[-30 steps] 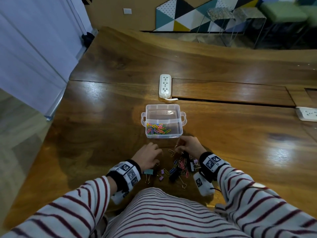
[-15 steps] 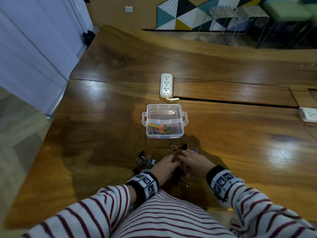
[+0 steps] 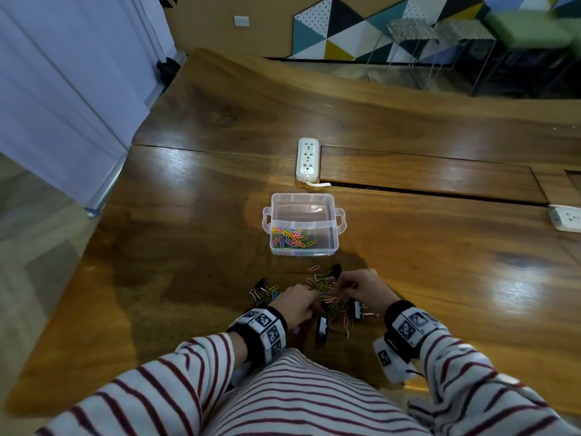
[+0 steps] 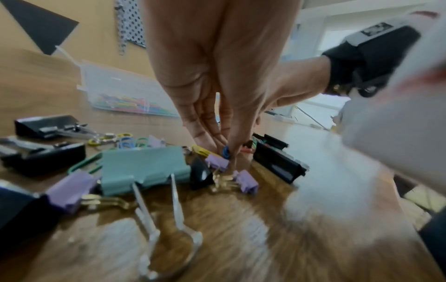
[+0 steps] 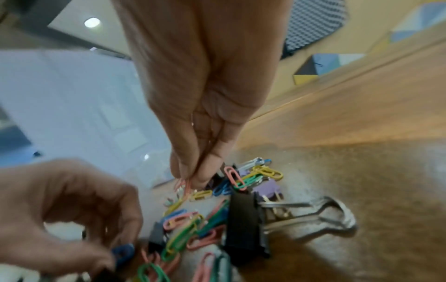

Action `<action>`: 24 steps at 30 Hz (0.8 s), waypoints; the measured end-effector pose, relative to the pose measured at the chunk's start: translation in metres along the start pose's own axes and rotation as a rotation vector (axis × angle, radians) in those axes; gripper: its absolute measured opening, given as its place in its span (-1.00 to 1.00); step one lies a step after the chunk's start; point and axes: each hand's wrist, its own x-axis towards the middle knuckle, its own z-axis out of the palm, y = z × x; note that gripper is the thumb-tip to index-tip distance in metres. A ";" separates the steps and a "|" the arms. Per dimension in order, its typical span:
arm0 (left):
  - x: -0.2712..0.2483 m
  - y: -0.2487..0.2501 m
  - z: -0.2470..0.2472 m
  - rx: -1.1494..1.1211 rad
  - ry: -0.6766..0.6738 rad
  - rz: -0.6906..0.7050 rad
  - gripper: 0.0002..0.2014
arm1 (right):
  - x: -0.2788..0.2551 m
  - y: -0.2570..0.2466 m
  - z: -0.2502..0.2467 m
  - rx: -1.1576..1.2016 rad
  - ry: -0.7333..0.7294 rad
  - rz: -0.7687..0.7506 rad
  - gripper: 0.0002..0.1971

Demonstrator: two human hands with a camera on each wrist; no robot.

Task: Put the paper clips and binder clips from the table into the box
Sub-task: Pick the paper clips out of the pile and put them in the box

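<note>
A clear plastic box (image 3: 334,247) stands on the wooden table, with coloured paper clips (image 3: 290,239) in its near left corner. Closer to me lies a pile of loose paper clips (image 5: 190,227) and binder clips: a teal one (image 4: 144,166), small purple ones (image 4: 246,181) and black ones (image 5: 243,227). My left hand (image 4: 226,152) reaches down into the pile and pinches a blue paper clip (image 4: 225,151). My right hand (image 5: 190,183) pinches a pink paper clip (image 5: 184,188) at the pile's far side. In the head view the two hands sit side by side, left (image 3: 312,298) and right (image 3: 338,286).
A white power strip (image 3: 307,158) lies just behind the box, and another socket block (image 3: 566,218) sits at the right edge. A few clips (image 3: 262,289) lie left of my left hand. A long slot (image 3: 440,191) runs across the table.
Both hands have drawn back a little from the box. My left hand has shifted right into the middle of the pile, uncovering the clips on its left.
</note>
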 end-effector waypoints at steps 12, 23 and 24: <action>0.017 -0.048 -0.095 -0.716 0.429 -0.180 -0.85 | 0.011 -0.014 -0.012 0.684 0.060 0.207 -0.83; 0.001 -0.066 -0.091 -0.517 0.493 -0.102 -0.69 | 0.076 -0.056 -0.027 0.653 0.252 0.199 -0.85; -0.005 -0.066 -0.087 -0.503 0.486 -0.113 -0.71 | 0.077 -0.057 -0.025 0.584 0.226 0.179 -0.81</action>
